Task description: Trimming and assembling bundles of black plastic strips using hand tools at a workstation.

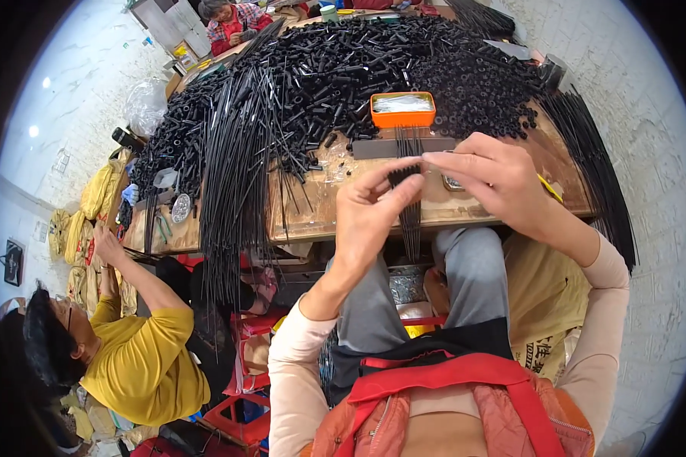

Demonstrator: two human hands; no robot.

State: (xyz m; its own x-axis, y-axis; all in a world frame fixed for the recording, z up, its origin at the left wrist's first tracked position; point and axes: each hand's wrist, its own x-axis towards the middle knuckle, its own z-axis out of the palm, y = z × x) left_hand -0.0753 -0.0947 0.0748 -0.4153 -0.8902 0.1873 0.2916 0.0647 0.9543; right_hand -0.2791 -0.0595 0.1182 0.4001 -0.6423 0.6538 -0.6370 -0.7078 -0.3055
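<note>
My left hand (pixel 370 217) is closed, thumb and fingers pressed on a row of thin black rods (pixel 410 225) at the table's front edge. The rods run from above my lap up across a long grey block (pixel 373 148). My right hand (pixel 499 179) is pinched, its fingertips meeting the rods beside my left fingers. Whatever lies in that pinch is too small to make out. Just beyond the block stands an orange box (pixel 402 119) holding thin whitish sticks. A small metal container (pixel 452 183) sits partly hidden under my right hand.
Black tubular pieces (pixel 328 68) and small black rings (pixel 472 87) lie heaped across the table. Long black rods (pixel 236 175) overhang the front edge at left, more (pixel 587 152) at right. A person in yellow (pixel 141 354) works at left; another person (pixel 232 23) sits at the far side.
</note>
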